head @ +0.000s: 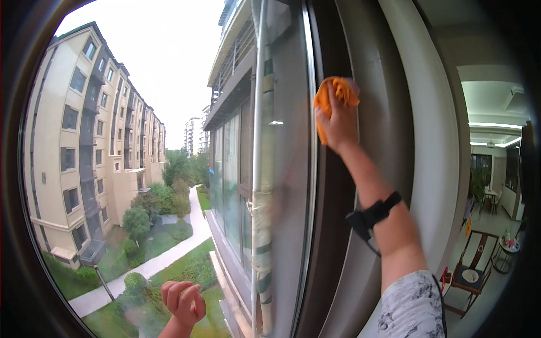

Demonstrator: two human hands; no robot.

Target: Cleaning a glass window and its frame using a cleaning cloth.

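Observation:
My right hand (341, 126) grips a bunched orange cloth (327, 97). It presses the cloth against the dark window frame (334, 177), just right of the glass edge. A black strap with a small box (374, 215) is worn on my right forearm. Low in the view, my left hand (184, 301) is raised in front of the window glass (169, 253). Its fingers are half curled with a gap by the thumb, and nothing shows in them. Whether it touches the glass, I cannot tell.
A pale wall edge (435, 139) curves along the right of the frame. Behind it, a wooden chair (471, 270) and a small round table (509, 244) stand in a room. Outside are a white pole (256, 169), buildings (101, 139) and a garden path (169, 253).

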